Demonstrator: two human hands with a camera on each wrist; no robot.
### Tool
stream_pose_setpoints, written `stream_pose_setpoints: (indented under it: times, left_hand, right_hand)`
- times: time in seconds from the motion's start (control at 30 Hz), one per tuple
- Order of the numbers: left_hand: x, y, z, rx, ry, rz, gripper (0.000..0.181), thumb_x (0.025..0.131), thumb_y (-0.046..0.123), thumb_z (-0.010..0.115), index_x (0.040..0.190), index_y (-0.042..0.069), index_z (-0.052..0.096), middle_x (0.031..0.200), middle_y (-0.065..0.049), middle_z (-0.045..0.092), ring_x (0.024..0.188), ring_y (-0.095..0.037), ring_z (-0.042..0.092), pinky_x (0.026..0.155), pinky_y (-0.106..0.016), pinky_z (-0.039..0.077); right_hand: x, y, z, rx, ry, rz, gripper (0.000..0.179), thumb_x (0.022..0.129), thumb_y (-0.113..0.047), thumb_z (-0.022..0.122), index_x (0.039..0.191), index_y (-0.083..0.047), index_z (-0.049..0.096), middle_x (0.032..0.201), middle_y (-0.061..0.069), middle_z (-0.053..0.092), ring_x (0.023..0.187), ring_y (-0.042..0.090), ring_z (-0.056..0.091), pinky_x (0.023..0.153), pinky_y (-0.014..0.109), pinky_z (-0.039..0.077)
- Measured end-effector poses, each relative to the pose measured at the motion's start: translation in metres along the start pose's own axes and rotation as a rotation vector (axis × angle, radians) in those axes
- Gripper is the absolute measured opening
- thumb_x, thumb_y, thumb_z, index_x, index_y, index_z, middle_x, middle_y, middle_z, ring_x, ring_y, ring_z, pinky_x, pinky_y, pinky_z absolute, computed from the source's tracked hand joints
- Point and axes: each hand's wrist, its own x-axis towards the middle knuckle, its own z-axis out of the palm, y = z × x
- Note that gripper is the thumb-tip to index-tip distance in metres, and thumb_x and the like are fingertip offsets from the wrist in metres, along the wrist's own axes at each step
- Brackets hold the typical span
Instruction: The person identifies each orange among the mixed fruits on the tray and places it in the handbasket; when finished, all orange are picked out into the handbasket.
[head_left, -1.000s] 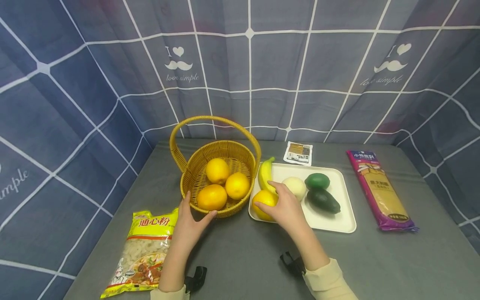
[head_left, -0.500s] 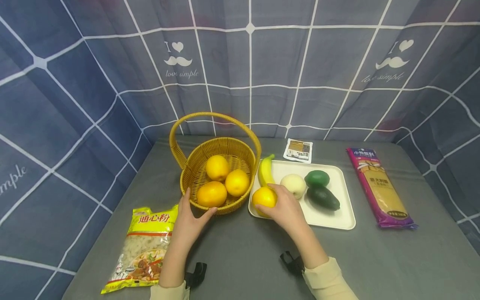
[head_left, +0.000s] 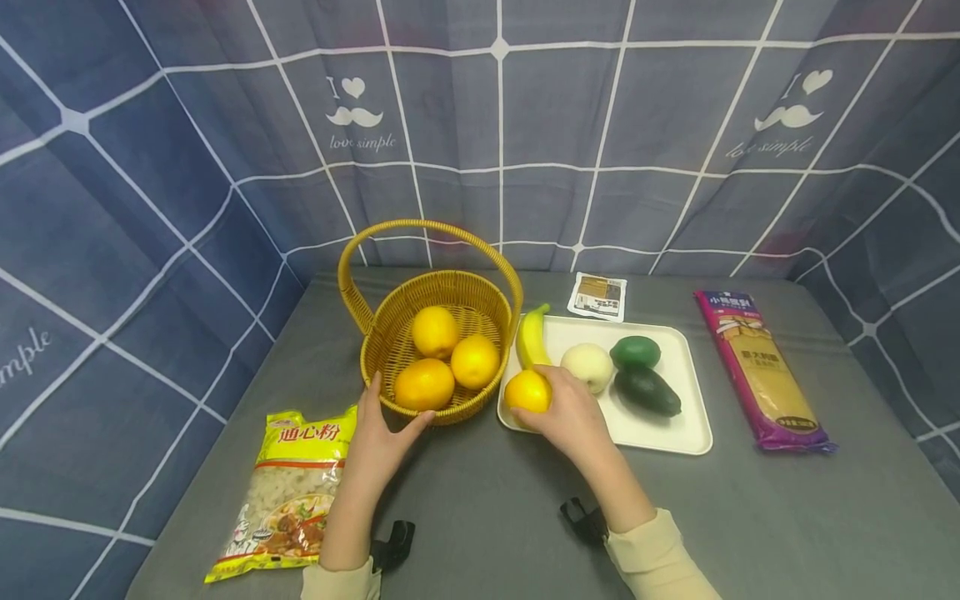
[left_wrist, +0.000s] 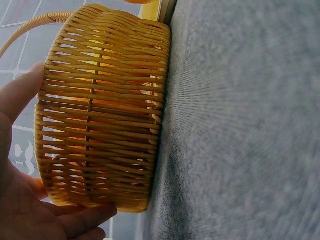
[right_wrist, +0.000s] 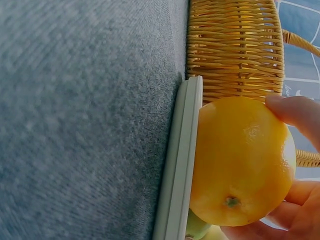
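Note:
My left hand (head_left: 377, 446) holds the near left rim of a wicker basket (head_left: 480, 408), thumb and fingers spread along it. In the left wrist view the thumb lies at the rim and the other fingers (left_wrist: 95, 218) reach round the woven side. Inside the basket are several orange-yellow fruits, including an orange (head_left: 475, 362). My right hand (head_left: 573, 417) grips another orange (right_wrist: 242, 160) between thumb and fingers, at the near left corner of a white tray (head_left: 671, 443). The orange's lower side is close against the tray in the right wrist view.
On the tray lie a banana (head_left: 533, 337), a pale round fruit (head_left: 587, 367), a green fruit (head_left: 636, 353) and a dark green avocado (head_left: 647, 392). A pasta bag (head_left: 288, 500) is at left, a noodle pack (head_left: 765, 375) at right. A small packet (head_left: 597, 297) lies behind the tray.
My right hand's fingers have drawn in round the orange on the tray. The left hand has stayed at the basket rim. The head view has tilted slightly down.

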Motion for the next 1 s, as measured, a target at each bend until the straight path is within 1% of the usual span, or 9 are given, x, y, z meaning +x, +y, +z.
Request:
stream_pose_setpoints:
  times: [0.2,0.3,0.43,0.57,0.7,0.8,0.9,1.0]
  left_hand:
    - [0.001,-0.001,0.000,0.000,0.005,0.003,0.112,0.080,0.064,0.066,0.156,0.012,0.003,0.157,-0.025,0.008,0.143,-0.041,0.013,0.108,-0.060,0.023]
    - [0.001,-0.001,0.000,0.000,0.009,0.007,0.111,0.080,0.063,0.067,0.156,0.011,0.004,0.157,-0.025,0.009,0.143,-0.041,0.013,0.109,-0.060,0.023]
    - [0.002,-0.002,0.001,-0.004,0.014,0.008,0.112,0.080,0.063,0.067,0.156,0.011,0.004,0.157,-0.024,0.009,0.142,-0.041,0.014,0.109,-0.059,0.023]
    - [0.002,-0.002,0.001,-0.003,0.013,0.007,0.112,0.079,0.064,0.067,0.156,0.011,0.004,0.157,-0.024,0.010,0.142,-0.041,0.015,0.109,-0.059,0.022]
    - [0.002,-0.003,0.002,-0.005,0.009,0.005,0.113,0.079,0.064,0.067,0.156,0.011,0.004,0.157,-0.024,0.009,0.142,-0.041,0.015,0.109,-0.059,0.022]
    - [0.001,-0.003,0.002,-0.010,0.008,0.006,0.113,0.079,0.064,0.067,0.156,0.011,0.004,0.157,-0.023,0.009,0.142,-0.041,0.015,0.108,-0.059,0.023]
    - [0.001,-0.002,0.002,-0.013,0.010,0.008,0.112,0.079,0.063,0.067,0.156,0.012,0.005,0.157,-0.024,0.009,0.142,-0.041,0.015,0.108,-0.060,0.023]
    - [0.001,-0.002,0.002,-0.008,0.011,0.006,0.112,0.079,0.063,0.067,0.156,0.012,0.005,0.157,-0.024,0.009,0.142,-0.041,0.015,0.108,-0.060,0.024]
  right_hand:
    - [0.002,0.001,-0.004,0.025,0.001,-0.001,0.071,0.069,-0.040,0.082,0.127,-0.005,0.060,0.120,0.013,0.062,0.106,0.032,0.059,0.087,0.049,0.046]
    - [0.003,0.002,-0.009,0.059,-0.003,0.023,0.071,0.071,-0.042,0.081,0.128,-0.006,0.060,0.122,0.012,0.062,0.107,0.032,0.059,0.088,0.049,0.046]
    - [0.002,0.000,-0.018,0.152,-0.015,0.064,0.070,0.072,-0.041,0.082,0.130,-0.008,0.059,0.127,0.012,0.060,0.110,0.032,0.057,0.091,0.050,0.044]
    - [0.001,-0.004,-0.029,0.245,-0.028,0.075,0.069,0.073,-0.036,0.082,0.132,-0.009,0.058,0.127,0.012,0.060,0.111,0.031,0.057,0.092,0.049,0.045]
    - [0.001,-0.010,-0.037,0.308,-0.028,0.056,0.067,0.074,-0.030,0.084,0.133,-0.010,0.057,0.126,0.011,0.060,0.109,0.032,0.059,0.089,0.047,0.048]
    - [0.005,-0.017,-0.041,0.345,-0.031,0.045,0.067,0.073,-0.029,0.084,0.133,-0.013,0.058,0.126,0.010,0.060,0.109,0.033,0.060,0.087,0.045,0.051]
    - [0.012,-0.025,-0.043,0.402,-0.046,0.033,0.065,0.074,-0.030,0.083,0.132,-0.014,0.058,0.127,0.008,0.060,0.110,0.033,0.059,0.085,0.044,0.052]
    - [0.021,-0.034,-0.041,0.471,-0.070,0.024,0.065,0.075,-0.031,0.083,0.133,-0.014,0.058,0.128,0.008,0.059,0.110,0.032,0.059,0.083,0.042,0.053]
